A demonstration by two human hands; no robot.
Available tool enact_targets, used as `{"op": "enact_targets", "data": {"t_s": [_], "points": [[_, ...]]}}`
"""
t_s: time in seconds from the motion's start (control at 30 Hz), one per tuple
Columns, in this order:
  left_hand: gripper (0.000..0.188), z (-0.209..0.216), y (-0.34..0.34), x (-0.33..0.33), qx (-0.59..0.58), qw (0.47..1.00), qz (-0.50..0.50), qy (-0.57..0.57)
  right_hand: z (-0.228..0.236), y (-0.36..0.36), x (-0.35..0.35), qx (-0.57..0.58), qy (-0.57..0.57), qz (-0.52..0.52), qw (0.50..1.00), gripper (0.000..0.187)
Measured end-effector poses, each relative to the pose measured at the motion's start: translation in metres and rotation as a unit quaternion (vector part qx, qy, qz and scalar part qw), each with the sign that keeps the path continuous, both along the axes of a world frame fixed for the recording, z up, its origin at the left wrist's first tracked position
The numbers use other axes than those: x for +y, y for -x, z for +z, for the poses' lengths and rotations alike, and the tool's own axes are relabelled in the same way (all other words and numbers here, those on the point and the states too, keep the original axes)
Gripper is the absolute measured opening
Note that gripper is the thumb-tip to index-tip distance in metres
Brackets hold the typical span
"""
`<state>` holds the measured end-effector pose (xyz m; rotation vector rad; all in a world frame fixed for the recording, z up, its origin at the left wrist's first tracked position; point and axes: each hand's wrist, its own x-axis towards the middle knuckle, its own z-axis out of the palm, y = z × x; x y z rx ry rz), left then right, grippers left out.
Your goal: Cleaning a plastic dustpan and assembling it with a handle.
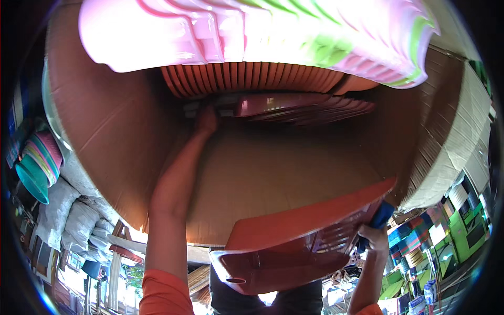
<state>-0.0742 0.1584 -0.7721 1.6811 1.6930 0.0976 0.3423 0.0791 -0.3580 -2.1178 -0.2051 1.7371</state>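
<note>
My left hand (208,118) reaches deep into a large cardboard box (273,163). Its fingers are lost in shadow beside a stack of dark red plastic pieces (304,105). Near my body, my right hand (374,239) is closed around a dark blue item (381,214), whose kind I cannot make out. That item presses against the right end of a red-brown plastic piece (294,257), tray-like, with slots and a round hole near one corner. The piece is tilted at the box's near edge, in front of my legs.
Above the box opening hangs a stack of nested pink and green plastic pieces (262,31), with orange-brown nested pieces (252,77) below it. Filled white sacks (58,205) and stacked coloured basins (39,157) stand left. A cardboard flap (457,136) spreads out at right.
</note>
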Motion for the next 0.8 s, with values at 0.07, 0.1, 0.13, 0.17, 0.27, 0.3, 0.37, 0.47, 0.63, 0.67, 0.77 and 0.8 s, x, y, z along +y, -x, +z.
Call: {"op": "enact_targets", "data": {"t_s": [0.07,0.1,0.13,0.17,0.27,0.3,0.37,0.47,0.63,0.67,0.77,0.8], "points": [[0.046,-0.010,-0.012,0.005,0.018,0.999,-0.016,0.022,0.000,0.005,0.007,0.005,0.002,-0.029,1.000,0.074],[0.045,-0.015,-0.014,0.008,0.042,0.998,-0.037,0.039,0.000,0.002,0.002,0.024,0.004,-0.029,0.999,0.072],[0.045,-0.017,-0.016,0.010,0.041,0.998,-0.036,0.039,-0.001,-0.002,-0.001,0.043,0.005,-0.030,0.999,0.071],[0.042,-0.021,-0.019,0.010,0.058,0.993,-0.070,0.069,-0.004,0.005,0.005,0.043,0.002,-0.030,0.999,0.071],[0.038,-0.029,-0.011,0.006,0.071,0.992,-0.096,0.033,-0.007,0.022,0.014,0.028,-0.004,-0.064,0.998,0.067],[0.036,-0.032,-0.005,0.004,0.062,0.994,-0.090,-0.029,-0.007,0.016,0.006,0.024,0.006,-0.049,0.998,0.066],[0.037,-0.022,-0.008,0.002,0.070,0.991,-0.105,-0.032,0.003,0.002,-0.003,0.005,0.019,-0.036,0.999,0.065],[0.038,0.004,0.019,0.003,0.140,0.979,-0.141,-0.036,0.009,0.002,0.000,0.006,0.035,-0.017,0.999,0.060],[0.041,0.099,0.050,0.036,0.166,0.968,-0.150,0.115,0.030,0.017,-0.009,0.023,0.021,-0.048,0.998,0.049],[0.039,0.119,0.042,0.041,0.194,0.962,-0.148,0.121,0.037,0.020,-0.009,0.040,0.034,-0.074,0.996,0.047],[0.033,0.192,0.015,0.052,0.245,0.946,-0.151,0.146,0.056,0.022,-0.026,0.068,0.005,-0.069,0.995,0.045],[0.030,0.218,0.007,0.053,0.264,0.936,-0.155,0.173,0.063,0.021,-0.033,0.077,-0.003,-0.067,0.995,0.044]]}}
